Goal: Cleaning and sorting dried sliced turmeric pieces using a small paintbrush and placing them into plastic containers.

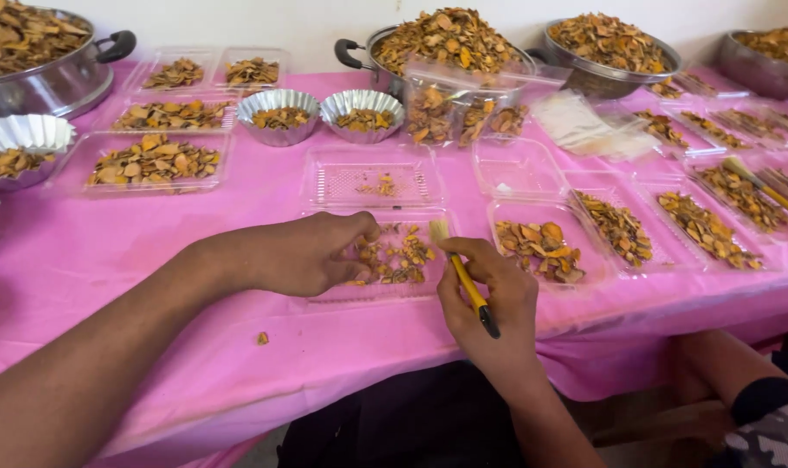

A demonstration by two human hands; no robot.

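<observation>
The right hand (pixel 489 299) is closest to us. Its fingers are closed around a small brush (pixel 465 276) with a yellow handle, a black end and pale bristles. The bristles point up, just at the edge of a clear plastic tray (pixel 389 295). The left hand (pixel 311 253) rests on that same tray with its fingers curled in, pinching at the dry orange-brown chips (pixel 402 256) inside. I cannot tell if it holds a chip.

It looks like the cleaning step: one chip gets picked, then brushed. The next move seems to need a soft pinch, because the chips look thin, bumpy and easy to snap. The brush would need light strokes.

The tray is see-through and shiny, with a flat bottom and low walls. It sits on a smooth pink cloth over the tabletop (pixel 108 260). One loose chip (pixel 262 338) lies alone on the cloth. Behind are more clear trays, two wavy silver foil cups (pixel 320 113), and big round metal pots (pixel 60 82) piled high with chips. Another person's arm (pixel 732 381) shows at the lower right.
</observation>
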